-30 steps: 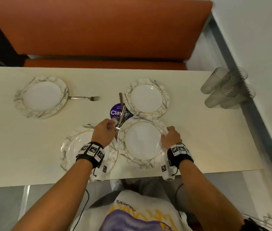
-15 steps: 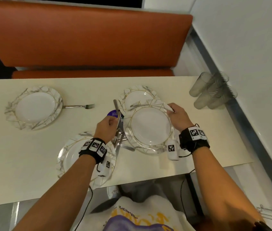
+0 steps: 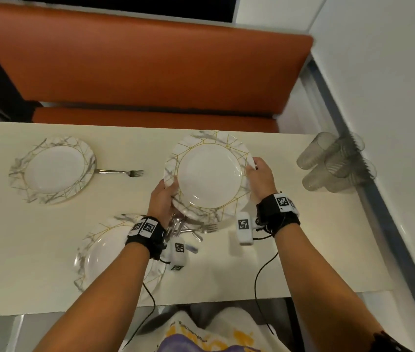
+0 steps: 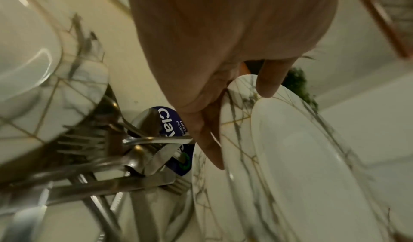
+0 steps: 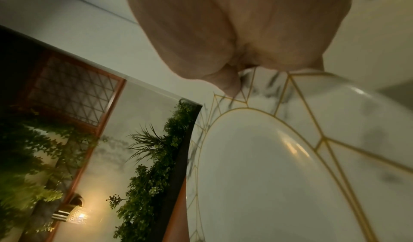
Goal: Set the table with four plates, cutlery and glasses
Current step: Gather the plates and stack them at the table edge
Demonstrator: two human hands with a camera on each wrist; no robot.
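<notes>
Both hands hold one marble-and-gold plate (image 3: pixel 209 174) up off the cream table (image 3: pixel 36 250). My left hand (image 3: pixel 162 196) grips its left rim, thumb on top. My right hand (image 3: pixel 259 174) grips the right rim. The rim of a second plate (image 3: pixel 201 215) shows just under it. The left wrist view has the held plate (image 4: pixel 301 157) beside a loose pile of cutlery (image 4: pixel 138 157); that pile (image 3: pixel 185 229) lies by my left wrist. Another plate (image 3: pixel 51 170) sits far left with a fork (image 3: pixel 118 172) beside it. A further plate (image 3: pixel 102 252) lies near, under my left forearm.
Several clear glasses (image 3: pixel 336 163) stand clustered at the table's right end against the white wall. An orange bench (image 3: pixel 150 72) runs along the far side. A round purple sticker (image 4: pixel 172 122) lies under the cutlery. Bare tabletop shows at the near right (image 3: pixel 315 250).
The plate has been lifted from the near middle and carried away from me, over the far right plate. My left hand no longer holds cutlery and now grips the plate's left rim.
</notes>
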